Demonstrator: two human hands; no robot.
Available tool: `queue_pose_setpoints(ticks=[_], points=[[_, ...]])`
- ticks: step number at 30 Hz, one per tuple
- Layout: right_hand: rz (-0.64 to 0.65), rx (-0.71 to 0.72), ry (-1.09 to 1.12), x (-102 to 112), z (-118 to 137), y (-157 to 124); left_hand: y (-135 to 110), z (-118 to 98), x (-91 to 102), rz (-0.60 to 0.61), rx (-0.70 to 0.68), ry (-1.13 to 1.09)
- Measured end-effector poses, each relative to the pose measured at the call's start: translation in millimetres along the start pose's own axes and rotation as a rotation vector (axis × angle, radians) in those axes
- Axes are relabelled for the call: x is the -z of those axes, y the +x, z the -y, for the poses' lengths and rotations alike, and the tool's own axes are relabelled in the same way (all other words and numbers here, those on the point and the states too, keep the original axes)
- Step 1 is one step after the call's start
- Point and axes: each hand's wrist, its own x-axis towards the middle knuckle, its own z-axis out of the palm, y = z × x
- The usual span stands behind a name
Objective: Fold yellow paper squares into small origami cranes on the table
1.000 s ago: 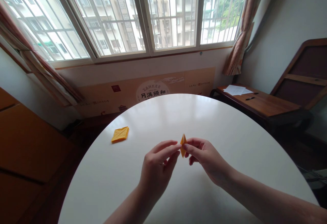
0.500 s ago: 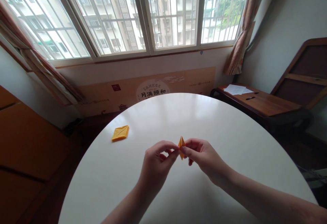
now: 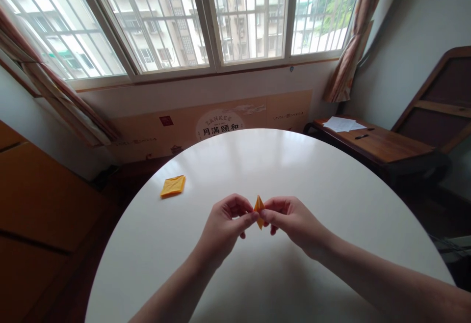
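A small folded orange paper piece (image 3: 259, 205) is held upright above the round white table (image 3: 331, 200), just in front of me. My left hand (image 3: 224, 227) pinches its left side with thumb and forefinger, the other fingers curled. My right hand (image 3: 292, 222) pinches its right side the same way. Only the pointed top and bottom tips of the paper show between the fingertips.
A second folded orange paper (image 3: 173, 185) lies flat near the table's left edge. A wooden side table (image 3: 382, 146) with white sheets (image 3: 343, 124) and a dark pen stands at the right. Windows and a printed cardboard panel (image 3: 221, 124) are behind.
My left hand's fingers have curled from stretched out into a tight pinch on the paper. Both hands and the paper have shifted slightly left, and the view has tilted a little.
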Motion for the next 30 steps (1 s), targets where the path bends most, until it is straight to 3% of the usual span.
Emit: queue_pose_setpoints(ticks=[3, 11, 21, 30], points=[[0.010, -0.008, 0.007, 0.3, 2.8, -0.5, -1.8, -1.7, 0.3, -0.013, -0.027, 0.051], [-0.007, -0.022, 0.029, -0.3, 6.5, -1.2, -9.3, -4.7, -0.4, -0.107, -0.274, 0.370], [-0.020, -0.022, 0.034, 0.2, 3.5, -2.3, -9.1, -7.5, -4.2, -0.105, -0.168, 0.243], [-0.033, -0.033, 0.013, -0.9, 1.3, -1.2, -8.2, -3.7, -4.7, -0.128, -0.175, 0.240]])
